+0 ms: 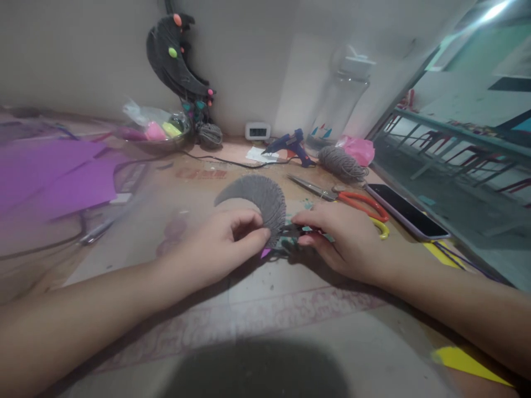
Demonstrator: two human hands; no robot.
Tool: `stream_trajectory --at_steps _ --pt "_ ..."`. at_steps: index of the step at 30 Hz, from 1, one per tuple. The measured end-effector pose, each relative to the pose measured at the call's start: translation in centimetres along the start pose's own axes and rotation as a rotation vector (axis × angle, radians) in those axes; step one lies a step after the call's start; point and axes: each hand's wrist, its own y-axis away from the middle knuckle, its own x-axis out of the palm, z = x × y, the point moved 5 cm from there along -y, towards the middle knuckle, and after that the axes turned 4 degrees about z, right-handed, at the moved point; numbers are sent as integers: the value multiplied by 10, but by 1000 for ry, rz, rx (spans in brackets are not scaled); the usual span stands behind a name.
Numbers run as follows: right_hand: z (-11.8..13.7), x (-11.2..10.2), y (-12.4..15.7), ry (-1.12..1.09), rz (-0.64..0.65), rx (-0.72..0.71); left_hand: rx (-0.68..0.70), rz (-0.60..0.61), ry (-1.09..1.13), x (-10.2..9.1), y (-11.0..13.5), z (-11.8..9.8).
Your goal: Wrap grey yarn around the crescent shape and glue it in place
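Note:
A grey yarn-wrapped crescent moon (pixel 265 202) lies over the middle of the table, its curved back toward the right. My left hand (pixel 232 237) is closed on its lower end, thumb and fingers pinching the edge. Just to the right, my right hand (pixel 344 237) pinches a small dark piece with teal bits (pixel 305 228) against that same end. Its exact kind is blurred. Dark strands (pixel 284 251) and more teal bits lie under the crescent's tip, beside a small purple scrap (pixel 265 252).
Orange-handled scissors (pixel 360 202), a phone (pixel 406 210) and a grey yarn skein (pixel 342 164) lie to the right. A blue glue gun (pixel 292 146) and small clock (pixel 258 131) stand behind. A dark crescent (pixel 174 61) hangs on the wall. Purple sheets (pixel 53 177) cover the left.

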Motion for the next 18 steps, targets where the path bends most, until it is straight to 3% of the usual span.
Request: stream_trajectory --at_steps 3,10,18 --pt "2 -1 -1 46 -20 -30 56 -41 -29 -3 -2 -4" --pt "5 -1 -4 79 -9 -63 91 -16 79 -3 -3 -7" --pt "6 -2 -3 32 -34 -65 181 -13 41 -7 -2 -10"
